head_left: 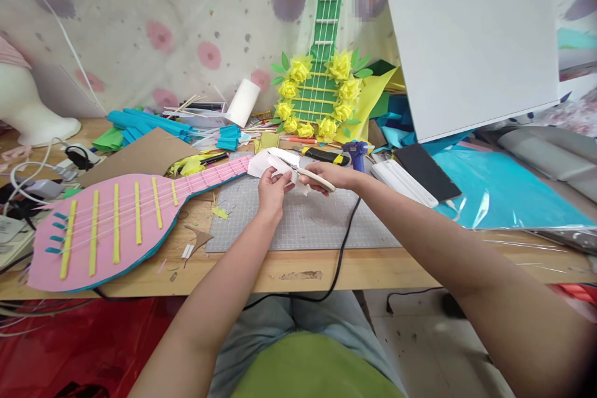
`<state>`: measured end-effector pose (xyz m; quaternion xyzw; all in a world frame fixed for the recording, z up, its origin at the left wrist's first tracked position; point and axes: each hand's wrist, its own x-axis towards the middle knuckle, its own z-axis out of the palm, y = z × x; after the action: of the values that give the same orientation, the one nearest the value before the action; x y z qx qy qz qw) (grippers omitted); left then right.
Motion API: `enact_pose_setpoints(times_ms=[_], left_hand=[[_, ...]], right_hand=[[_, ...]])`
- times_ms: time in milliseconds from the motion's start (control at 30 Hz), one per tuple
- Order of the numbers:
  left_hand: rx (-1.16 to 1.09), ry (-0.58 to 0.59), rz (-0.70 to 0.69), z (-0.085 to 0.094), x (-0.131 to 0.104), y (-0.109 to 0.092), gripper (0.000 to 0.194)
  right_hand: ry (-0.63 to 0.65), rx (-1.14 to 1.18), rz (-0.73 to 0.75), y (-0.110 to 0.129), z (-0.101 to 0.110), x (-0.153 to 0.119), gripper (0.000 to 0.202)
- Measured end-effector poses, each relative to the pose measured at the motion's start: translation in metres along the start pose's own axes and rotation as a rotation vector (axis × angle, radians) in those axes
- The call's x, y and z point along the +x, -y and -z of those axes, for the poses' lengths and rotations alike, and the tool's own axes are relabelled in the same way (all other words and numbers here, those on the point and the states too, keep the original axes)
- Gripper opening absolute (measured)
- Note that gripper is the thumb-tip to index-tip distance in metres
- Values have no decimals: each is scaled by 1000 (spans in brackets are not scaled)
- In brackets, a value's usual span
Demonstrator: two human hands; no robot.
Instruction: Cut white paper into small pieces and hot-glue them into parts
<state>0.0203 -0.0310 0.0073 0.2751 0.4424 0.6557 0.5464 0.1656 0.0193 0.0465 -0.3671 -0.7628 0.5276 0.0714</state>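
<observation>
Above a grey cutting mat [303, 224], my left hand [273, 193] pinches a piece of white paper [263, 163]. My right hand [329, 176] is closed round the handles of white scissors [317, 180], whose blades point up and left over the paper. Both hands are close together, almost touching. Just left of them ends the neck of a pink paper instrument [125, 224] with yellow strips and white strings. Part of the paper is hidden behind my left fingers.
Behind the hands stand a green instrument [323, 62] with yellow flowers, a blue glue gun [358, 154] and a yellow-black cutter [325, 156]. A white board [476, 43] leans at right, above blue sheets [504, 189]. A black cable [344, 242] crosses the table's front edge.
</observation>
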Motion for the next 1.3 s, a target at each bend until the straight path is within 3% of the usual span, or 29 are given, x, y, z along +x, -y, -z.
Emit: enact_pose_setpoints(times_ms=[233, 400, 467, 567, 700, 833, 900, 967, 1033, 1133, 1300], left_hand=[[-16, -20, -12, 4, 4, 0, 35], [-57, -71, -43, 12, 12, -15, 32], [-84, -91, -67, 16, 16, -22, 30], [-104, -101, -83, 22, 20, -31, 28], [-84, -70, -31, 26, 25, -40, 27], [-3, -28, -28, 27, 31, -57, 26], [54, -28, -48, 24, 33, -66, 26], [114, -16, -64, 20, 34, -71, 26], [170, 36, -69, 14, 33, -71, 28], [227, 126, -63, 3, 30, -66, 31], [280, 86, -99, -7, 33, -56, 26]], right_hand=[[-58, -49, 37, 6, 5, -12, 45], [-353, -515, -174, -6, 11, -16, 45], [-406, -721, -222, -16, 10, -17, 43], [-365, -919, -161, -31, 6, -20, 36], [-304, -982, -117, -40, 2, -25, 35], [-280, -1044, -199, -26, 3, -33, 37], [-344, -1053, -239, -13, 4, -34, 37], [-470, -936, -179, 0, 2, -29, 33], [-572, -667, -27, 11, -1, -19, 29], [-569, -145, 143, 19, -9, 4, 33], [-479, 321, 29, 18, -16, 28, 33]])
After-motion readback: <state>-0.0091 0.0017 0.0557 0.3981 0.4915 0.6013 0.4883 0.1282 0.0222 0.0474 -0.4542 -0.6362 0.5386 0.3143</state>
